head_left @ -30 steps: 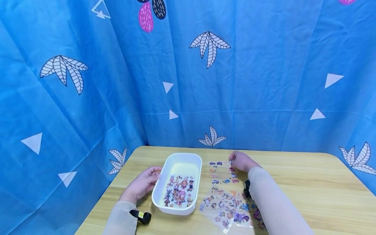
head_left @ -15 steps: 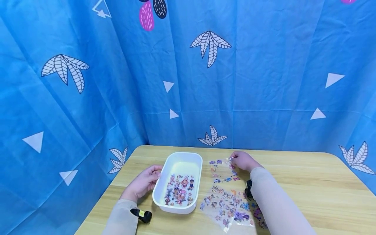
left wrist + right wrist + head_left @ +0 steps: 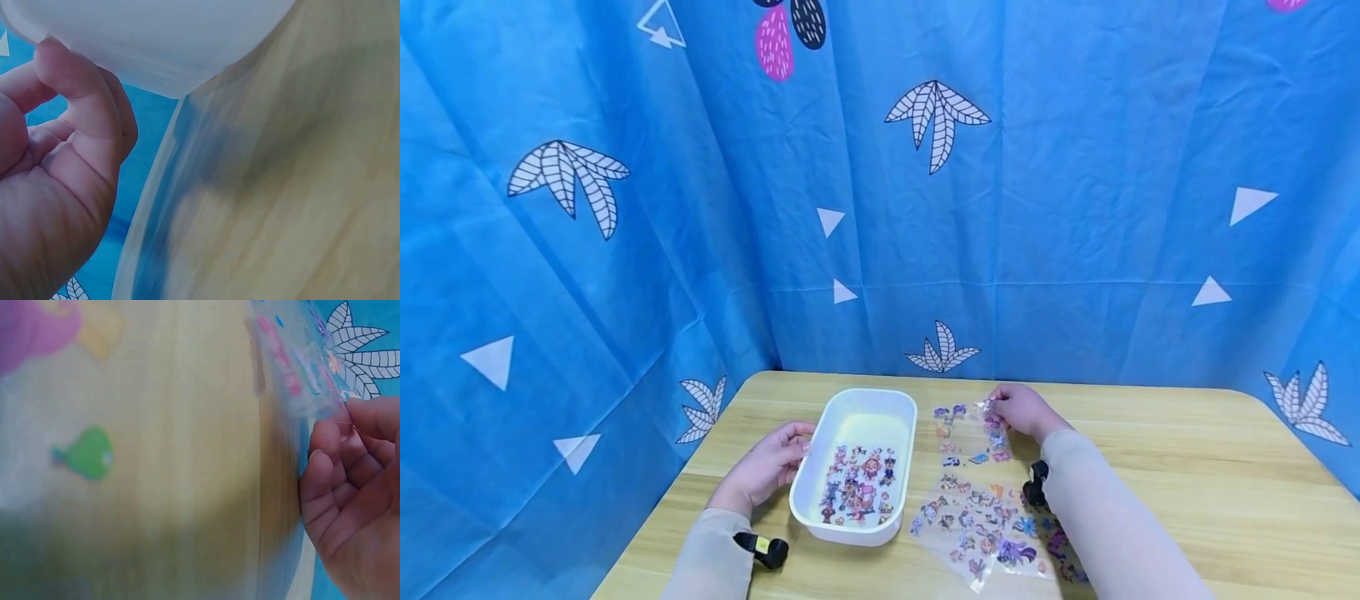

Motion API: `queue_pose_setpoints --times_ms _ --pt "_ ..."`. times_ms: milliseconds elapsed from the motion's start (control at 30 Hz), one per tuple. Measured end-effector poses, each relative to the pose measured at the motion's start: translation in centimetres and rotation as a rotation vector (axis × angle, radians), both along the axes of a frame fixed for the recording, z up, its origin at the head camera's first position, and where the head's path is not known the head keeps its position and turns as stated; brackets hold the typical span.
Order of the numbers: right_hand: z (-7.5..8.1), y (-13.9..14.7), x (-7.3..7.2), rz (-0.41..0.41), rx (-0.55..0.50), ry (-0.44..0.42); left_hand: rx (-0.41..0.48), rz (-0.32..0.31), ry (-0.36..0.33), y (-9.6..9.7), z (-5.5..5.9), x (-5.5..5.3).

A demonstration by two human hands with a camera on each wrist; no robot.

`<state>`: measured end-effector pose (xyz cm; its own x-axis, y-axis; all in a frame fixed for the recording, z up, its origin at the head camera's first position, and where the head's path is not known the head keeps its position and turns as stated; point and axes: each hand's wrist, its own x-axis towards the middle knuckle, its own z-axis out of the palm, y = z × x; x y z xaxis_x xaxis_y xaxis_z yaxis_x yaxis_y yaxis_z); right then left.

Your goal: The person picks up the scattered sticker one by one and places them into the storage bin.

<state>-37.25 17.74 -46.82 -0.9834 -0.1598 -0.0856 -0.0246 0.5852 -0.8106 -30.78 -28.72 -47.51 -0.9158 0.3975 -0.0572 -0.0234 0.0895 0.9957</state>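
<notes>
smooth plastic tub (image 3: 871, 425), glossy film sticker sheets (image 3: 973, 527), wood-grain table (image 3: 1187, 467)

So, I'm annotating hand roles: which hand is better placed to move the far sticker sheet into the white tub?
Right, most likely: the right hand pinches a corner of that sticker sheet, while the left hand holds the white tub by its edge.

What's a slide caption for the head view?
Left hand holds a white tub; right hand pinches a clear sticker sheet by its corner.
</notes>
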Motion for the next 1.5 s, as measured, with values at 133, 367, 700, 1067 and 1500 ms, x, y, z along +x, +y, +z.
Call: queue_pose_setpoints --times_ms 133,367,700,1067,1500 --pt "0.0 -0.1 0.2 -0.018 -0.063 -0.007 0.003 0.004 0.000 0.0 -0.1 -0.1" --pt "0.2 0.6 0.5 -0.015 -0.122 -0.004 0.004 0.001 0.002 -0.1 -0.2 -0.1" --pt "0.7 1.6 0.6 -0.019 -0.148 0.023 0.002 -0.002 0.005 -0.1 -0.3 -0.2" --pt "1.4 1.2 1.8 -0.077 -0.250 -0.005 0.009 0.001 0.002 0.1 -0.1 0.0" --pt "1.7 -0.1 2.9 -0.059 -0.429 -0.015 0.022 -0.019 0.015 0.2 0.1 0.2"
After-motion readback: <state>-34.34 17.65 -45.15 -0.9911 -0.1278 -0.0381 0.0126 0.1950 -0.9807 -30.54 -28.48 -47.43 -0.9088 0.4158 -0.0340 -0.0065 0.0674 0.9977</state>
